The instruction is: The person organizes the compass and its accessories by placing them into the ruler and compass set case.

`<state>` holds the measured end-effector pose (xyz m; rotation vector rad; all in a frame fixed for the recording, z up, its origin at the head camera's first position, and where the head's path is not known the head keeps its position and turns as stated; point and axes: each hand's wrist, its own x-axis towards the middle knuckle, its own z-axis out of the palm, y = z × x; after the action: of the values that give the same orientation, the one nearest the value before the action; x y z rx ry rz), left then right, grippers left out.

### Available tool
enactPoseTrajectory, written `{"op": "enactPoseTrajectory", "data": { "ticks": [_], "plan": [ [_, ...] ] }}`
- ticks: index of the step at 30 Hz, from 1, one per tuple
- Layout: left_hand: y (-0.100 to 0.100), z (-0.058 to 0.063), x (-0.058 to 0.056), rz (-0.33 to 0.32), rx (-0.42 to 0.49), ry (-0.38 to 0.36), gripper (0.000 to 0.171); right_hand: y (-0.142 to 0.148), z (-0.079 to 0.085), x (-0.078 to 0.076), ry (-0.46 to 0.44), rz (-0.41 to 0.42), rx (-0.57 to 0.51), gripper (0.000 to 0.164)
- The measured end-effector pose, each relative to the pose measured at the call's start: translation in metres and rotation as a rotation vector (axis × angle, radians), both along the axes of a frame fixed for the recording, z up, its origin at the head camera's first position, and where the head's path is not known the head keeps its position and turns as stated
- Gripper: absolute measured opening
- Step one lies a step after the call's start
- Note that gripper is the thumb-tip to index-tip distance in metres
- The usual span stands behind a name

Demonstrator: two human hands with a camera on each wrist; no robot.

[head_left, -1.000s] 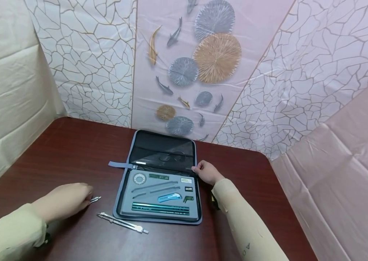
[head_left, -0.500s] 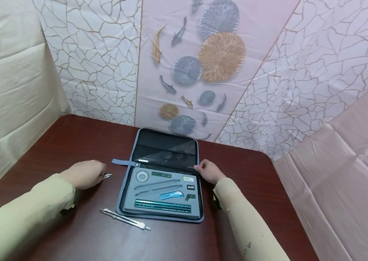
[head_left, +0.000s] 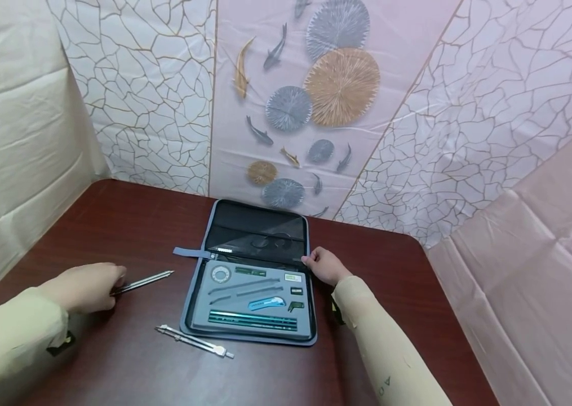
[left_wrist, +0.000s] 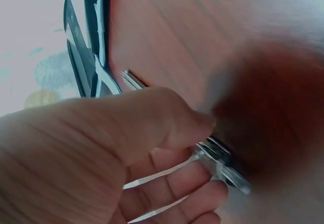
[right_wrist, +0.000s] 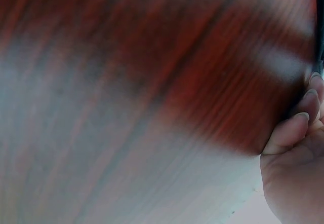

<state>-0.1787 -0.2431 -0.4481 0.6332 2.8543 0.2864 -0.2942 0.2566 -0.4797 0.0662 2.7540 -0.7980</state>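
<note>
A silver drawing compass (head_left: 143,282) points right from my left hand (head_left: 85,286), its closed legs ending near the case. In the left wrist view, the thumb lies across this compass (left_wrist: 132,79) near its hinge end, with the fingers curled beneath. A second silver compass (head_left: 195,341) rests on the table in front of the case. The blue zip case (head_left: 249,340) lies unfolded. My right hand (head_left: 327,266) pinches the case's right edge by the fold; in the right wrist view, the right hand (right_wrist: 298,158) shows only at the edge.
Inside the case, a grey tray (head_left: 202,307) holds a blue cutter (head_left: 266,304), green pencils (head_left: 252,321), a sharpener (head_left: 296,291), an eraser (head_left: 293,278) and a white ring (head_left: 221,274). A strap (head_left: 188,252) sticks out left. The brown table (head_left: 154,225) meets draped cloth behind.
My left hand moved up and right, then drew back left. More of the compass now shows beyond its fingers, while the tip stays near its half-second-ago place. The right hand stays put.
</note>
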Motion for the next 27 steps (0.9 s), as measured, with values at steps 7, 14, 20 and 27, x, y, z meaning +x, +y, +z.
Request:
{"op": "enactPoseTrajectory", "data": {
  "ticks": [7, 14, 20, 27],
  "plan": [
    [-0.014, -0.011, 0.008, 0.009, 0.048, 0.047, 0.026, 0.001, -0.001, 0.0, -0.003, -0.004, 0.003, 0.031],
    [-0.018, -0.016, 0.009, 0.003, 0.077, 0.103, 0.025, 0.0, -0.001, 0.0, 0.001, -0.01, 0.004, 0.031],
    [-0.014, -0.015, 0.009, 0.018, 0.075, 0.136, 0.024, 0.0, 0.001, 0.0, -0.005, -0.01, -0.004, 0.03],
    [-0.012, -0.015, 0.009, 0.017, 0.078, 0.16, 0.025, -0.001, 0.0, 0.001, -0.005, -0.02, 0.002, 0.03]
  ]
}}
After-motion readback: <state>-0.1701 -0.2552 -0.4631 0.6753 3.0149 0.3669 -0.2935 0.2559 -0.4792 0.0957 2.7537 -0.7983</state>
